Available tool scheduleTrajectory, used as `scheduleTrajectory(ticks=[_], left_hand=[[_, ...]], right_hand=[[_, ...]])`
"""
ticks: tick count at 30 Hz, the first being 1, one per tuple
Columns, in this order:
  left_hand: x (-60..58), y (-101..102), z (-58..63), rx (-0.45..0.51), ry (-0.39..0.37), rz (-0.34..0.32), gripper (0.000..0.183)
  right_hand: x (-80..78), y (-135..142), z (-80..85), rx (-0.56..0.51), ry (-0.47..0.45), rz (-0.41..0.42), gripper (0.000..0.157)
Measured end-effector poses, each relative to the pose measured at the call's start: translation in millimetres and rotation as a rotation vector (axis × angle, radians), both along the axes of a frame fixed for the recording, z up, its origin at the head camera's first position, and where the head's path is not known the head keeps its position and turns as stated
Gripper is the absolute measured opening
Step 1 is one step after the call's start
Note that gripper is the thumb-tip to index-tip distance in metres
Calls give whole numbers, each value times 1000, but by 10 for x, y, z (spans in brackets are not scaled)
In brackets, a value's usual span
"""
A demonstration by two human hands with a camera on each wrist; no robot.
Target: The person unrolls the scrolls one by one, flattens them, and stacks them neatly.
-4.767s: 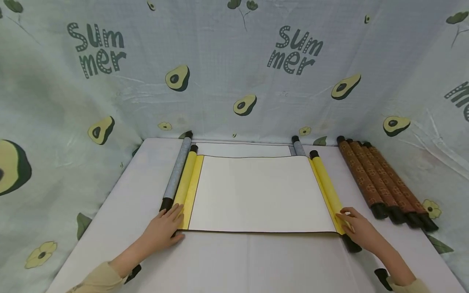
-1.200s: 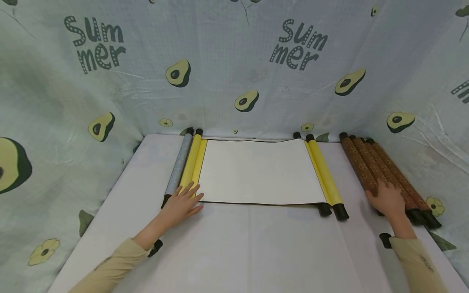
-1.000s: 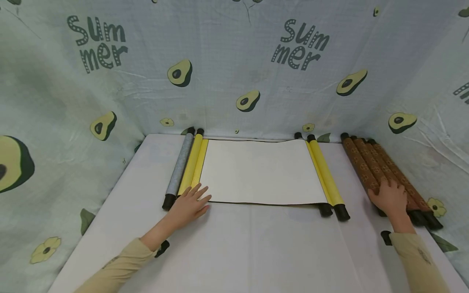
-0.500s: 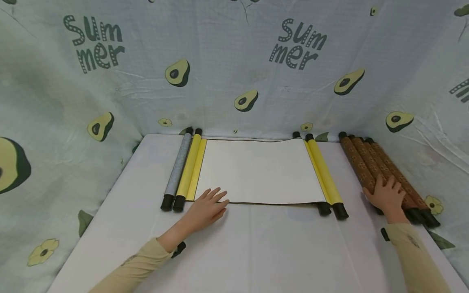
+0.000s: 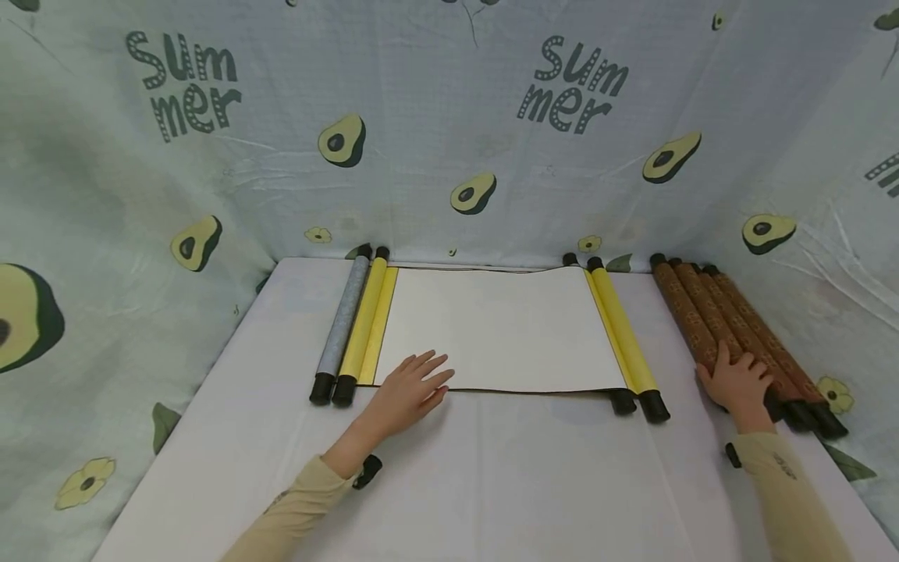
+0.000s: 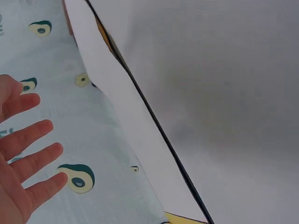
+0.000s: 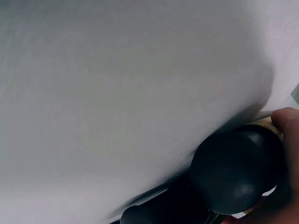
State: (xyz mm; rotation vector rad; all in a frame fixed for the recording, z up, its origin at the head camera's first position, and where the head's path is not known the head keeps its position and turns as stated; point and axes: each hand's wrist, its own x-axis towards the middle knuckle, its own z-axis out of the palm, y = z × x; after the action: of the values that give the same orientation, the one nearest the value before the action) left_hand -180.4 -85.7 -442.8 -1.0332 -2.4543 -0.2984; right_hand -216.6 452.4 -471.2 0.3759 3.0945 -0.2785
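A scroll with yellow rollers and borders lies unrolled across the table, its white sheet (image 5: 492, 328) facing up. My left hand (image 5: 407, 394) is over the sheet's near edge, fingers spread and holding nothing. In the left wrist view, those fingers (image 6: 32, 140) appear apart from the sheet's dark edge (image 6: 156, 123). On the right, several rolled brown patterned scrolls lie side by side. My right hand (image 5: 737, 386) grips the near end of the leftmost brown scroll (image 5: 681, 308), thumb on its left side. The right wrist view shows its black end knob (image 7: 229, 172) beside the thumb (image 7: 287, 126).
A grey-blue roller (image 5: 344, 320) lies along the left of the yellow roller (image 5: 363, 320). Another black roller end (image 5: 623, 402) shows beside the right yellow roller (image 5: 621, 336). Patterned cloth (image 5: 421, 117) hangs behind the table and at both sides.
The yellow scroll has moved back over the grey-blue one. My right hand has left its roller for the brown scrolls. My left hand has let go and moved right along the near edge.
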Motion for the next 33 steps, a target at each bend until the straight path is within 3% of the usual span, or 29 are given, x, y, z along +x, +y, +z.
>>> scheduleTrajectory(ticks=[7,15,23,27,33], left_hand=[[60,63,4,78,-68,40,27],[171,0,23,181,-64,139,26],[284,-31,4,315,-83,244,26],[285,-21,-25,352,-86,268,26],[253,0,-52,347,-86,281,28]], right_hand=[[26,-17,5,-22,-48,-5,74],[92,-67,69,-48,-97,3,99],[145,-146,119,-49,-185,-46,100],[151,-153,116,-79,-184,-54,104],[168,-158,103,-72,-103,-25,100]])
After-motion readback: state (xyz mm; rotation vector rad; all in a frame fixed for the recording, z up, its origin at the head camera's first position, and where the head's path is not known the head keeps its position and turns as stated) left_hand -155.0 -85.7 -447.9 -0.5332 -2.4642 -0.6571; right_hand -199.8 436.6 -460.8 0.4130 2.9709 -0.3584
